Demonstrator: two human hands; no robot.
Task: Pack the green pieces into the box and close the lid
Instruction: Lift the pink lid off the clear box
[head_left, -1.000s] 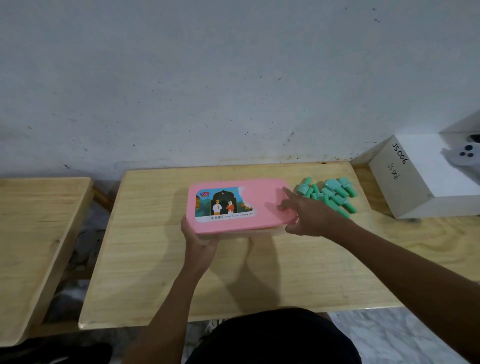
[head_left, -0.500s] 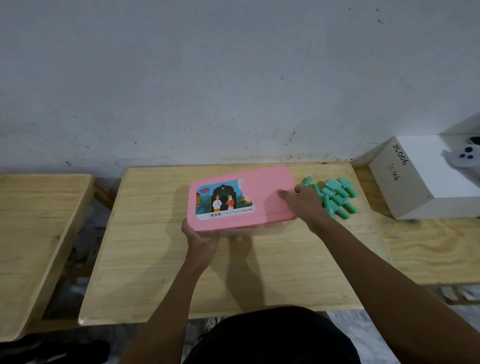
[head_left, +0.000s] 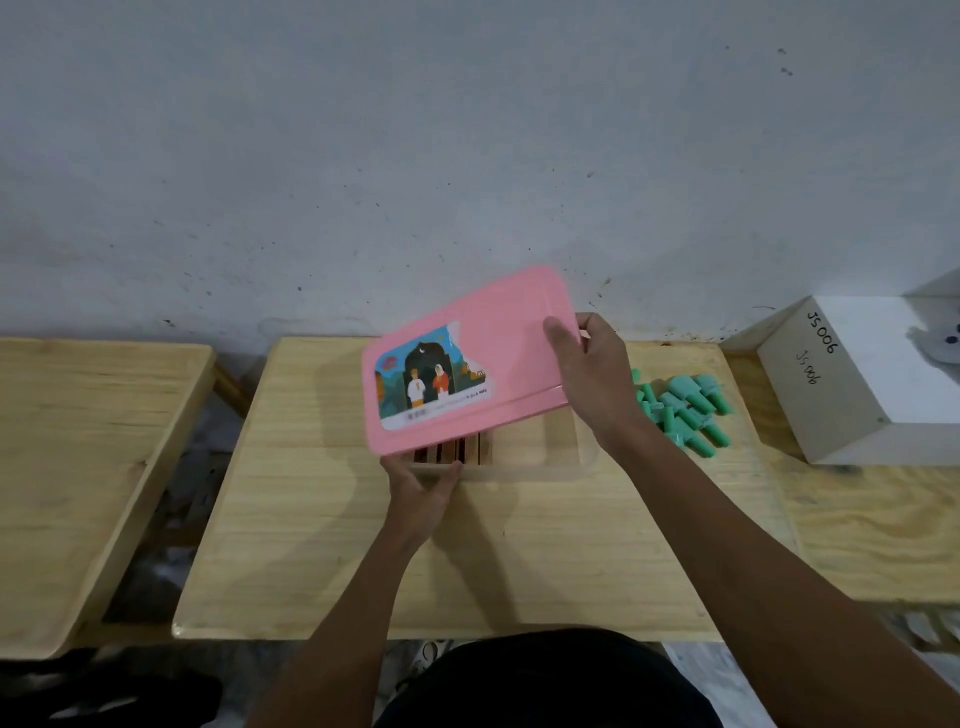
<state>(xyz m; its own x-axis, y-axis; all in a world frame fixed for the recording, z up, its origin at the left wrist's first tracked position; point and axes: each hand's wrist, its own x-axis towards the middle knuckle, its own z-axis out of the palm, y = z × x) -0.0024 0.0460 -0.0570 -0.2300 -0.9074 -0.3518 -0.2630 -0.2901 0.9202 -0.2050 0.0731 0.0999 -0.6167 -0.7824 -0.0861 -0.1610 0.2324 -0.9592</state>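
Left hand (head_left: 421, 488) grips the near rim of the clear box (head_left: 540, 457) on the bench (head_left: 322, 545); dark upright pieces (head_left: 452, 451) fill its left end. Right hand (head_left: 597, 374) pinches the pink lid (head_left: 467, 364), tilted above the box, its picture label illegible. Green pieces (head_left: 685, 410) lie heaped just right. White carton (head_left: 852, 384) reads "JS006".

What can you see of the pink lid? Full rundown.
The pink lid is a flat rounded rectangle, apparently plastic, with a raised rim. A colourful sticker showing two figures under an arch covers its left part. It is lifted off the box and tilted, right end higher, left end low over the box. The right hand grips its right edge, thumb on top. The left hand holds the box's near-left rim, apparently not the lid. Its underside is hidden.
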